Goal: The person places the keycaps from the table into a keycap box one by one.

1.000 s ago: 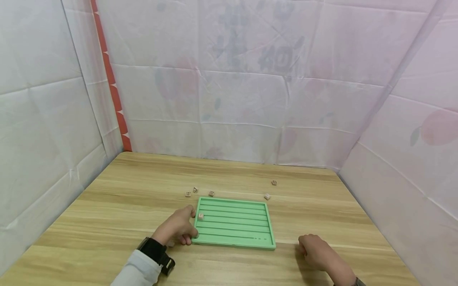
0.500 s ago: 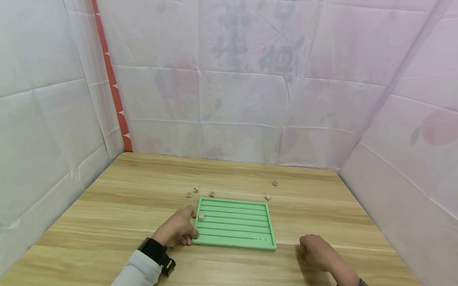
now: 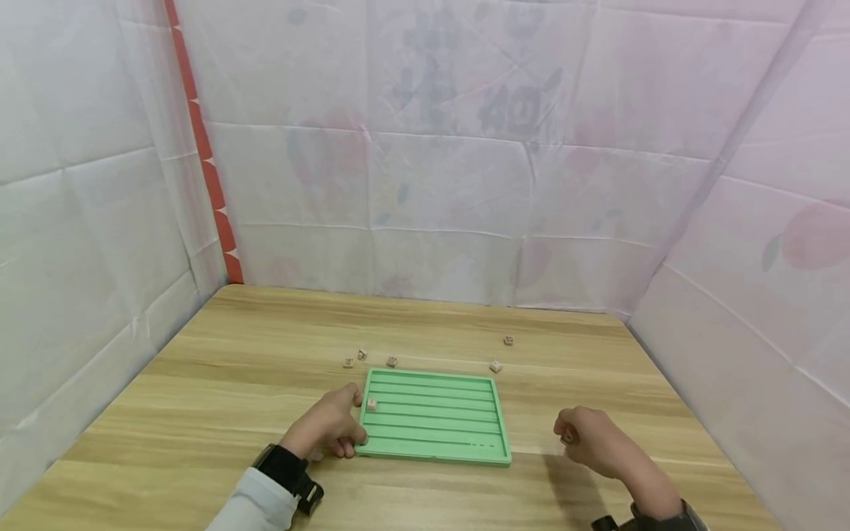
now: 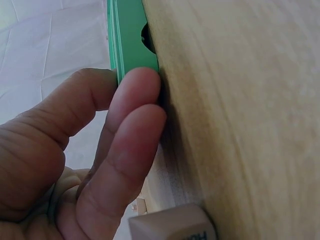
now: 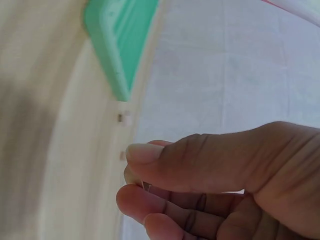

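Observation:
In the head view a green ridged tray (image 3: 434, 417) lies on the table, with one pale keycap (image 3: 372, 404) standing in it by the left edge. My left hand (image 3: 328, 424) grips the tray's left side; in the left wrist view thumb and fingers meet at the tray's corner (image 4: 132, 45). A beige keycap (image 4: 172, 224) with dark lettering is close below that hand. To the right of the tray, my right hand (image 3: 598, 442) is raised off the table, pinching a small keycap (image 5: 131, 176) between thumb and fingers. Most of that keycap is hidden.
Beyond the tray's back left corner lie three keycaps, one of them a keycap (image 3: 392, 361) near the rim. Another keycap (image 3: 496, 366) and a farther keycap (image 3: 508, 341) lie at the back right. White sheets (image 3: 438, 184) enclose the wooden table (image 3: 279, 324).
My right hand has risen from the tabletop and turned slightly, and a small keycap now shows in its fingers. The left hand and tray have stayed put.

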The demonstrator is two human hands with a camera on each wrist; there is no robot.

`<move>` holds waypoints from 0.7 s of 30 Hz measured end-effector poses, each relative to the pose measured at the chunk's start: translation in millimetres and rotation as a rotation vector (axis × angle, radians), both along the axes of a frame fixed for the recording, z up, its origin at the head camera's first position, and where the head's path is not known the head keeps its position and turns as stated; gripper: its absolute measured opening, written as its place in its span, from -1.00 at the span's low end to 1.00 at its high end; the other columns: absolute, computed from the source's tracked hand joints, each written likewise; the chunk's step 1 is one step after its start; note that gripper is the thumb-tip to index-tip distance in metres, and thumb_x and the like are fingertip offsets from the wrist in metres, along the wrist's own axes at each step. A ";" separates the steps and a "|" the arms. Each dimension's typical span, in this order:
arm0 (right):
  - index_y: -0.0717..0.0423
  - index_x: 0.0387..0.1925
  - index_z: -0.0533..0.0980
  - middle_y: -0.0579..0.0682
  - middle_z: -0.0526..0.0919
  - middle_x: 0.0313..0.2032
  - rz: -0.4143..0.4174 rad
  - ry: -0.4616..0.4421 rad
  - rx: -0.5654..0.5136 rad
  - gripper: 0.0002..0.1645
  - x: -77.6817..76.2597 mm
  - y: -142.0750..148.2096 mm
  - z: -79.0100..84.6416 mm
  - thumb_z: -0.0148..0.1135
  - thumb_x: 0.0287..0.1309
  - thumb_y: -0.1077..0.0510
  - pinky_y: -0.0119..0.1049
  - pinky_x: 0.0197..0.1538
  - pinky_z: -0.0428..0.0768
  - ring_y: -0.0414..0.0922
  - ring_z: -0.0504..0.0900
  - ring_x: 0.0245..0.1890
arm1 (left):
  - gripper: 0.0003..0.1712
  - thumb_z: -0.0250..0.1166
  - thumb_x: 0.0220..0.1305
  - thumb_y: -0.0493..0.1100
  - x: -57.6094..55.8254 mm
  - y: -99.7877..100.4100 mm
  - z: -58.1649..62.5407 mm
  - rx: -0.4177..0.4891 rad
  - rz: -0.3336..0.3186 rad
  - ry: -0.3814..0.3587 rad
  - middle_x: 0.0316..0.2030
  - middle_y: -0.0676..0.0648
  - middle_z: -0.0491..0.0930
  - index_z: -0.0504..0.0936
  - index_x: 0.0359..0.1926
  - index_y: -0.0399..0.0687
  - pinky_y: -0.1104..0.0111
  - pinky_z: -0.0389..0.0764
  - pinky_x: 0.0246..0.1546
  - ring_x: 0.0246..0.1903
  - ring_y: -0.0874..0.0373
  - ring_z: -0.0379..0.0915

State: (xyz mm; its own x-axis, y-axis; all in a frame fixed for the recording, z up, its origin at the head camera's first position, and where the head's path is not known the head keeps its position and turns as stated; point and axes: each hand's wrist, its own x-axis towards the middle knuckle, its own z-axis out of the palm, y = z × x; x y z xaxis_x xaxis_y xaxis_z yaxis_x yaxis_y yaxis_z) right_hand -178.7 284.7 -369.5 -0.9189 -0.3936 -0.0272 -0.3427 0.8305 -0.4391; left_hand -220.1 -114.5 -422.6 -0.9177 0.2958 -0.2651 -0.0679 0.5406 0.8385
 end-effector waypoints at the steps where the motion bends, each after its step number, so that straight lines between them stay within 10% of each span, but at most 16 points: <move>1: 0.23 -0.42 0.50 -0.13 0.40 -0.59 0.003 0.011 0.003 -0.78 -0.3 -0.2 1.8 0.25 -0.18 0.49 -0.34 -0.47 0.43 -0.26 0.36 -0.54 | -0.43 0.34 -0.12 -0.52 0.2 0.0 0.1 0.001 0.000 0.001 -0.71 -0.18 0.52 0.26 -0.08 -0.27 0.41 0.46 -0.79 -0.81 0.16 0.42; 21: 0.18 -0.46 0.42 -0.13 0.39 -0.56 -0.014 0.062 -0.044 -0.72 2.8 -6.2 -1.2 0.32 -0.19 0.48 -0.37 -0.52 0.39 -0.25 0.34 -0.56 | -0.46 0.33 -0.12 -0.51 1.7 0.6 0.1 0.001 0.011 0.006 -0.71 -0.17 0.51 0.28 -0.11 -0.25 0.43 0.43 -0.81 -0.81 0.17 0.41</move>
